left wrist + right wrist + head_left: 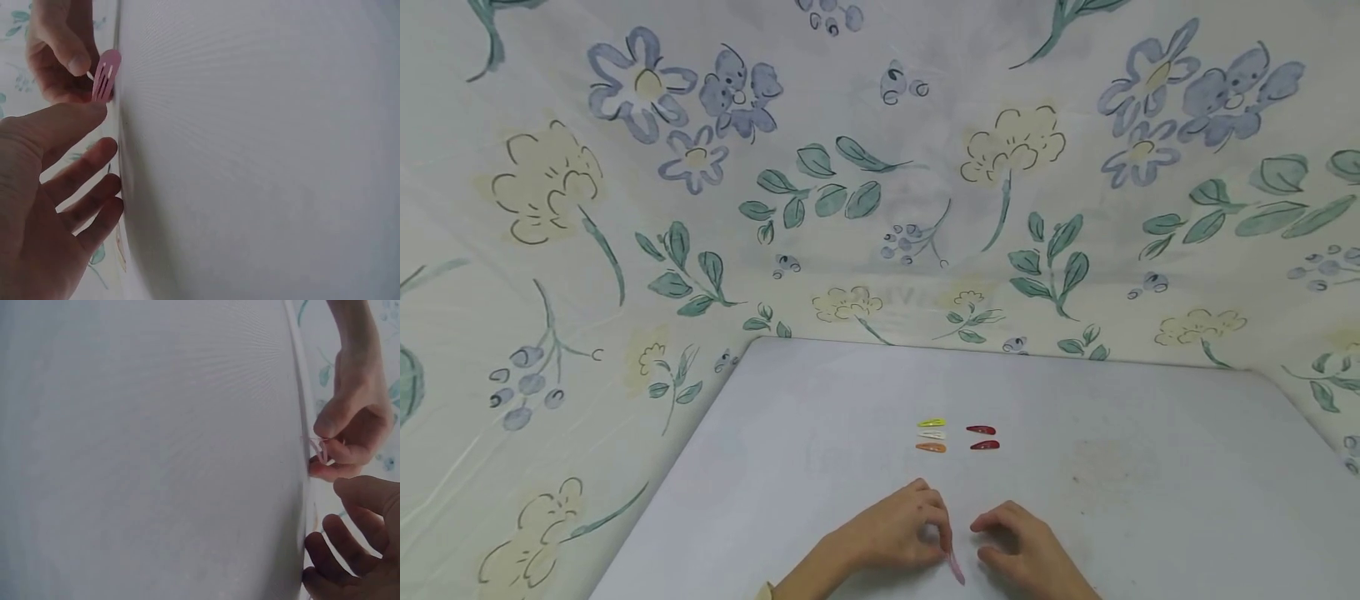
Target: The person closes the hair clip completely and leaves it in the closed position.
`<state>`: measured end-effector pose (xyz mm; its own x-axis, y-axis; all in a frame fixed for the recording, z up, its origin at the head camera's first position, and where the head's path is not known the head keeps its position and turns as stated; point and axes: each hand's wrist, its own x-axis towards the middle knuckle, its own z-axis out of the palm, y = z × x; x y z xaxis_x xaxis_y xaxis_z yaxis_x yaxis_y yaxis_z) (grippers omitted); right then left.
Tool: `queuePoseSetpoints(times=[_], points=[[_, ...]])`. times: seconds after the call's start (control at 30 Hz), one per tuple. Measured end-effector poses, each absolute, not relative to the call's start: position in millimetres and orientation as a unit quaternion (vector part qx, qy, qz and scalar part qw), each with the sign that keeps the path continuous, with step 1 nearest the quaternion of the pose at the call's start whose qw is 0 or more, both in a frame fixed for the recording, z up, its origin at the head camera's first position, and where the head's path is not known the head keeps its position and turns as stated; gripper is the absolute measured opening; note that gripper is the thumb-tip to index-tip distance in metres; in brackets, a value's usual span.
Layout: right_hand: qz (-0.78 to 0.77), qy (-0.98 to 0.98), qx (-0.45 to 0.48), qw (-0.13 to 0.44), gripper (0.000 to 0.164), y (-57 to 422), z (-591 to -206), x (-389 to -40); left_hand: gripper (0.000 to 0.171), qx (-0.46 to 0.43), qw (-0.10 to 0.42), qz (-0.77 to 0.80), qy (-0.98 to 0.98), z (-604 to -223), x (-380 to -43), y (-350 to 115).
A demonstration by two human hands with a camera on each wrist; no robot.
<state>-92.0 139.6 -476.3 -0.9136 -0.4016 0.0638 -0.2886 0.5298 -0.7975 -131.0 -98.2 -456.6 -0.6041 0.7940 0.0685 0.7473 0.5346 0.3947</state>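
My left hand (904, 527) pinches a pink snap hair clip (956, 568) between thumb and fingertips, low over the front of the white table. In the left wrist view the slotted, rounded end of the pink clip (109, 70) sticks out past the thumb tip. Just to the right, my right hand (1026, 550) holds nothing, its thumb and fingers loosely bent with a gap between them. Farther off, a yellow clip (932, 422), a white clip (932, 435) and an orange clip (932, 448) lie in a column. Beside them are two dark red clips (985, 445).
The white tabletop (820, 400) stretches out around the hands and clips. Faint brownish marks (1105, 475) show on its right part. A floral-patterned sheet (925, 233) rises behind the table and along its sides.
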Motion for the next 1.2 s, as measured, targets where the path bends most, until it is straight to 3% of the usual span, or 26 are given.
queuePoseSetpoints(times=[0.43, 0.63, 0.93, 1.2], points=[[-0.453, 0.856, -0.247, -0.032, 0.021, 134, -480, -91, 0.007, 0.424, 0.044, 0.233, 0.874, -458, -130, -97], [-0.476, 0.853, -0.213, -0.024, 0.021, 129, -475, -92, 0.010, 0.377, 0.037, 0.278, 0.883, -456, -128, -97], [-0.485, 0.862, -0.144, -0.042, 0.017, 118, -464, -98, 0.013, 0.325, -0.065, 0.344, 0.879, -455, -127, -90], [-0.469, 0.873, -0.105, -0.082, 0.023, 113, -455, -108, 0.015, 0.319, -0.118, 0.358, 0.870, -453, -132, -84]])
